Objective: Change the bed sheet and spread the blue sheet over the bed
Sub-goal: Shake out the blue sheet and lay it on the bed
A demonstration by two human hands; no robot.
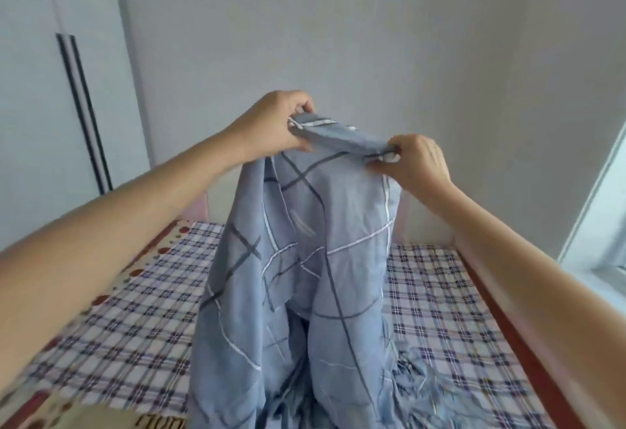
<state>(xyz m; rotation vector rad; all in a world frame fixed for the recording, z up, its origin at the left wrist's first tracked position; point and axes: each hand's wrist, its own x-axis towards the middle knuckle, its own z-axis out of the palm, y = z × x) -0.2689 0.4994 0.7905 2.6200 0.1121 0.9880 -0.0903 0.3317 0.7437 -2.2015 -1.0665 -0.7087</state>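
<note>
At the upper left of the frame stands a pale wardrobe door (pixel 30 106) with two long black handles (pixel 84 113). Below it, along the left edge of the bed, a cream cloth with red dots (pixel 159 254) shows beside the checked sheet (pixel 135 310) that covers the mattress. Left of centre, the left hand (pixel 274 123) is raised above the bed, its fingers and thumb curled round the upper edge of the blue sheet (pixel 305 242). The sheet, pale blue with dark and white crossing lines, hangs down the middle of the frame from both hands, and its lower folds lie bunched on the checked sheet at the bottom centre. Right of centre, slightly lower, the right hand (pixel 416 160) pinches the same upper edge. Further right, a reddish-brown bed rail (pixel 515 327) runs along the mattress, and a white window frame (pixel 596 208) stands at the right edge.
</note>
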